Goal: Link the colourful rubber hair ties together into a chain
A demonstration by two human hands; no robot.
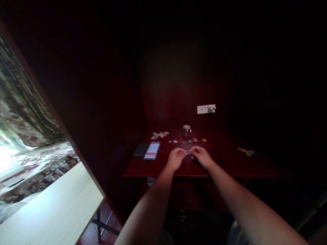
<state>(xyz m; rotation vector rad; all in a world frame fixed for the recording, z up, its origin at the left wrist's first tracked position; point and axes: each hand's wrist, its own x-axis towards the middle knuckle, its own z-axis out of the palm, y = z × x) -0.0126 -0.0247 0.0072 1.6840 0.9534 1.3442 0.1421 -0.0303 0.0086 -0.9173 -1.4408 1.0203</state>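
Note:
Both my hands are over a dark red table, close together. My left hand and my right hand each pinch one end of a small purple elastic band stretched between them. Beyond the hands lies a row of several small coloured bands. A loose pile of more coloured bands sits at the back left. A small glass jar stands behind the row.
A dark flat case and a blurred white-and-red card lie at the table's left. A yellow tool rests at the right. A white wall socket is behind. A light wooden table stands lower left.

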